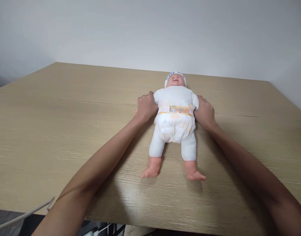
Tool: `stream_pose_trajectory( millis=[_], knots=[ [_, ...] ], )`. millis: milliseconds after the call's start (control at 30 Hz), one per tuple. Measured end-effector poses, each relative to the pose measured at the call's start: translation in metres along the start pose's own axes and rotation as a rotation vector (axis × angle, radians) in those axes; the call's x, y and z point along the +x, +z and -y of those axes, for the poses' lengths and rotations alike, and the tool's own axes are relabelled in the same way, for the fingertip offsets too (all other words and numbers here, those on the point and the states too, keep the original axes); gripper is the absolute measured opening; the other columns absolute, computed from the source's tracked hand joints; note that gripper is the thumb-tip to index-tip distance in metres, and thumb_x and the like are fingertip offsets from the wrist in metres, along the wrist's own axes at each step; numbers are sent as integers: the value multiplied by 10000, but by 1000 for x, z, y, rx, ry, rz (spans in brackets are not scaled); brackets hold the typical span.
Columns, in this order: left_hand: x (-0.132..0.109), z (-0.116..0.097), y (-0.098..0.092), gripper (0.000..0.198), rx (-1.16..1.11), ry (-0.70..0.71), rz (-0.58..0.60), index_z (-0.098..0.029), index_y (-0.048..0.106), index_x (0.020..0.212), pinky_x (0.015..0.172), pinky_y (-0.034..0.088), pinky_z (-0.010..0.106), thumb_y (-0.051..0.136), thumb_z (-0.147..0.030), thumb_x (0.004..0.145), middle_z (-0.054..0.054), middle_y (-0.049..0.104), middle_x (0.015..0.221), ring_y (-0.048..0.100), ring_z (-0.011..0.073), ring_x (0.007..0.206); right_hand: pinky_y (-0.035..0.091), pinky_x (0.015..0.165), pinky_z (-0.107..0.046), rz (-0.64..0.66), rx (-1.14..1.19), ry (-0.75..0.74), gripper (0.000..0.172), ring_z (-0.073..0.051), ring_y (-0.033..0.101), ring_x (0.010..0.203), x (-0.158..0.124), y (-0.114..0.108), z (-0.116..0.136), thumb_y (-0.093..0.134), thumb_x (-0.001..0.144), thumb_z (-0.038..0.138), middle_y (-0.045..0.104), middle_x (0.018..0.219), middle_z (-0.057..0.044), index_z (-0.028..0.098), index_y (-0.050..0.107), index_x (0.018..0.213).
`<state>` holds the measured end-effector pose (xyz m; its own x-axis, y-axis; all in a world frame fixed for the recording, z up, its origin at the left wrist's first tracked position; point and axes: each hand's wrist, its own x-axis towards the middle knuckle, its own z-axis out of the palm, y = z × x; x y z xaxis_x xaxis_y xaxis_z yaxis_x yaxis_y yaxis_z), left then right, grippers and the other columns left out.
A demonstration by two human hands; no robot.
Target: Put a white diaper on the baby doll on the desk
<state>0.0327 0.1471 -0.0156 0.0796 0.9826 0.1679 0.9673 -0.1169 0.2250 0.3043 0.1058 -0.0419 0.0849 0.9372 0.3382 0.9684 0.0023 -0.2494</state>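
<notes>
A baby doll (176, 93) with a white cloth body lies on its back on the wooden table, its head toward the wall and its pink feet toward me. On its head is a white cap (166, 80) with blue lettering. Round its waist sits a diaper (175, 126), its yellow-orange printed band across the front. My left hand (146, 105) is closed around the doll's arm on the left side. My right hand (204, 112) is closed around the other arm. The doll's forearms are mostly hidden by my hands.
The wooden table (66, 131) reaches back to a pale wall (140, 32), with a seam running across it. A white cable (25, 215) hangs by the near left edge. Below the front edge are dark items and white cords, partly hidden.
</notes>
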Motion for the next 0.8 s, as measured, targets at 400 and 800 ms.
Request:
stream_pose_trajectory(
  millis=[400, 800],
  knots=[
    [-79, -26, -68, 451, -94, -1, -74, -154, 578, 1257, 800, 528, 386, 660, -505, 986, 179, 794, 1071, 767, 399, 1008, 487, 800, -380, -98, 255, -23, 364, -337, 713, 971, -41, -51, 10, 463, 1009, 213, 803, 1228, -157, 218, 633, 1330],
    [-351, -16, -84, 532, -503, 113, -9, -235, 508, 1285, 733, 596, 388, 716, -445, 842, 99, 800, 1082, 806, 356, 942, 577, 947, -395, 63, 497, -384, 455, -300, 759, 1121, -193, -153, -19, 626, 940, 282, 808, 1298, -86, 261, 702, 1389]
  ],
)
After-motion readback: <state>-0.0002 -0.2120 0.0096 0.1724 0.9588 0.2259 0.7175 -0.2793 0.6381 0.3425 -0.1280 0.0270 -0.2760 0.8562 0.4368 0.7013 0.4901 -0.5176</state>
